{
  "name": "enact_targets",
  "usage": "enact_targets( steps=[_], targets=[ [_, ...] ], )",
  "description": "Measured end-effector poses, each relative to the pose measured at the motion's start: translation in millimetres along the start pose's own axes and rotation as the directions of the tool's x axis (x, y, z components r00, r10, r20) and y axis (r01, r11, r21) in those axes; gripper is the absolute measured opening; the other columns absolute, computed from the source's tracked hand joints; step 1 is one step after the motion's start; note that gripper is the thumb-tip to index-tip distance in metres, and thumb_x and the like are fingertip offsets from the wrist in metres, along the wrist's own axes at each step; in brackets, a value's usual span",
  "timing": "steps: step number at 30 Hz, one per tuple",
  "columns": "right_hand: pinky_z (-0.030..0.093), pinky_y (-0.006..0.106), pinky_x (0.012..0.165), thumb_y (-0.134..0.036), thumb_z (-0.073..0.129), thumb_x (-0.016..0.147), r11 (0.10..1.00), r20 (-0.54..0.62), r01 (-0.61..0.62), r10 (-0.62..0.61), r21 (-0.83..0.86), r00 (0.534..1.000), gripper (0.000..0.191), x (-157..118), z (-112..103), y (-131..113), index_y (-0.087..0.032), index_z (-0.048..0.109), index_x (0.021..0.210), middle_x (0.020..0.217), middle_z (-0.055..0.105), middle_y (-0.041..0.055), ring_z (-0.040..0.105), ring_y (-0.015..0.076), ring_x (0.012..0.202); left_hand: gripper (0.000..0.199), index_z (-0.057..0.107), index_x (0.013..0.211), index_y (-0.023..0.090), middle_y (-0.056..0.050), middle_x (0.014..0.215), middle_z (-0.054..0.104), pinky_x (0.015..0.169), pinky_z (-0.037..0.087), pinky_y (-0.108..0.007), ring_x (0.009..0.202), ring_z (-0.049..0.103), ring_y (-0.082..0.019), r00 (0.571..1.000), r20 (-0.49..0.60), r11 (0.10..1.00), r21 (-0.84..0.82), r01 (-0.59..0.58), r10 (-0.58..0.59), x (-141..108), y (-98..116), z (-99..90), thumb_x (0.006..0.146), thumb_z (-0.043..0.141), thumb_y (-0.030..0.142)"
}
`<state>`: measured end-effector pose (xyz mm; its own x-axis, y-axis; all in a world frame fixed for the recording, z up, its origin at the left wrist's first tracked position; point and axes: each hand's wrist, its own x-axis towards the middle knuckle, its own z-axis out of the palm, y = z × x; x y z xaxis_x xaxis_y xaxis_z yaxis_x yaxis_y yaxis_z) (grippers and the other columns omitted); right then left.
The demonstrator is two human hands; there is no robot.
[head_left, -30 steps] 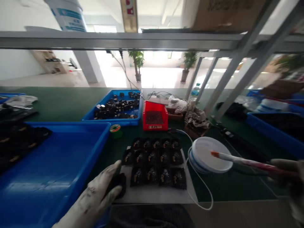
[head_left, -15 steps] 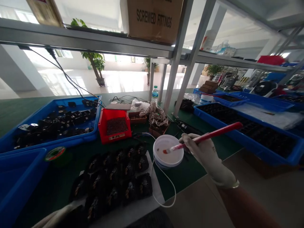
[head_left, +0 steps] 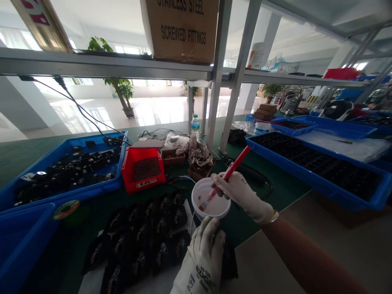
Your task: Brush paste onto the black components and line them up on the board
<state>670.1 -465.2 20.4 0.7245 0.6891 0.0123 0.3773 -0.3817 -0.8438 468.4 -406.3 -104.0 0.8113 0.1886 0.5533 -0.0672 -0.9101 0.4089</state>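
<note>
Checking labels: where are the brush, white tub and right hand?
Red-handled brush [head_left: 239,161], head view, handle above the hand.
White tub [head_left: 193,200], head view, left rim.
Right hand [head_left: 237,192], head view, back of the glove.

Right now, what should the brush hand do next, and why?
Probably lift the red-handled brush out of the white bowl toward the black part by the left hand: the right hand has the brush tip in the bowl, and the part sits close.
</note>
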Motion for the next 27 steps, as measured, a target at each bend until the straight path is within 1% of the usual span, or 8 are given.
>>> enact_targets(
  steps=[4,7,11,16,18,21,24,27],
  targets=[
    [0.043,0.016,0.044,-0.037,0.058,0.107,0.990,-0.007,-0.057,0.059,0.129,0.998,0.042,-3.6,-5.9,-4.6,-0.013,0.073,0.077,0.056,0.064,0.0015,0.057,0.0100,0.047,0.076,0.047,0.156,0.029,-0.018,0.155,0.059,0.104,0.064,-0.054,0.137,0.063,-0.040,0.999,0.032,1.000,-0.030,-0.008,0.009,-6.9,-4.9,-1.4,0.086,0.073,0.015],
    [0.040,0.015,0.043,-0.039,0.056,0.107,0.973,-0.032,-0.063,0.072,0.222,0.997,0.044,-6.4,-10.8,-1.2,-0.012,0.073,0.077,0.057,0.063,0.0029,0.054,0.0088,0.046,0.077,0.051,0.154,0.027,-0.019,0.156,0.057,0.105,0.062,-0.057,0.139,0.061,-0.043,1.000,0.029,0.999,-0.053,0.001,0.000,-7.1,-3.0,-5.9,0.082,0.078,0.020],
    [0.038,0.014,0.042,-0.057,0.055,0.105,0.937,-0.094,-0.029,0.066,0.349,0.993,0.053,-9.1,-18.3,14.4,-0.012,0.073,0.084,0.060,0.061,0.0020,0.050,0.0076,0.046,0.077,0.059,0.146,0.025,-0.019,0.156,0.057,0.106,0.062,-0.057,0.140,0.060,-0.044,0.999,0.037,0.996,-0.084,0.031,-0.028,-8.0,-0.5,-17.5,0.074,0.083,0.022],
    [0.038,0.015,0.041,-0.075,0.066,0.093,0.902,-0.170,-0.017,0.100,0.431,0.980,0.064,-8.5,-26.5,33.3,-0.011,0.072,0.087,0.061,0.060,0.0025,0.051,0.0093,0.047,0.082,0.054,0.146,0.023,-0.022,0.148,0.060,0.089,0.069,-0.044,0.126,0.070,-0.039,0.987,0.085,0.979,-0.139,0.150,-0.139,-20.2,-4.3,-36.8,0.068,0.081,0.019],
    [0.038,0.015,0.041,-0.077,0.069,0.090,0.891,-0.190,0.010,0.086,0.455,0.978,0.066,-9.7,-28.9,35.5,-0.011,0.073,0.087,0.061,0.059,0.0021,0.051,0.0098,0.048,0.078,0.054,0.146,0.025,-0.017,0.140,0.063,0.088,0.069,-0.039,0.123,0.072,-0.035,0.984,0.043,0.971,-0.161,0.178,-0.173,-25.0,-7.9,-47.0,0.072,0.077,0.019],
    [0.039,0.016,0.043,-0.077,0.071,0.089,0.858,-0.225,0.064,0.062,0.510,0.972,0.064,-19.6,-27.6,29.2,-0.013,0.073,0.089,0.061,0.058,0.0007,0.049,0.0100,0.050,0.075,0.049,0.150,0.029,-0.012,0.138,0.065,0.095,0.067,-0.038,0.125,0.071,-0.031,0.969,-0.073,0.960,-0.172,0.219,-0.235,-29.2,-13.4,-66.2,0.079,0.072,0.022],
    [0.037,0.015,0.042,-0.073,0.070,0.093,0.809,-0.257,0.110,0.053,0.578,0.965,0.057,-42.7,-14.5,11.0,-0.016,0.072,0.087,0.058,0.054,-0.0014,0.046,0.0092,0.048,0.079,0.042,0.155,0.028,-0.010,0.136,0.069,0.103,0.064,-0.042,0.123,0.072,-0.029,0.919,-0.183,0.930,-0.187,0.316,-0.349,-32.5,-17.3,-86.6,0.083,0.074,0.027],
    [0.043,0.014,0.044,-0.067,0.074,0.093,0.775,-0.277,0.165,0.013,0.610,0.961,0.052,-74.6,7.8,-10.4,-0.017,0.073,0.080,0.057,0.055,-0.0004,0.051,0.0099,0.049,0.084,0.039,0.157,0.027,-0.009,0.136,0.071,0.103,0.064,-0.042,0.120,0.074,-0.028,0.866,-0.195,0.882,-0.210,0.423,-0.461,-38.6,-19.7,-102.5,0.083,0.077,0.028]
  ],
)
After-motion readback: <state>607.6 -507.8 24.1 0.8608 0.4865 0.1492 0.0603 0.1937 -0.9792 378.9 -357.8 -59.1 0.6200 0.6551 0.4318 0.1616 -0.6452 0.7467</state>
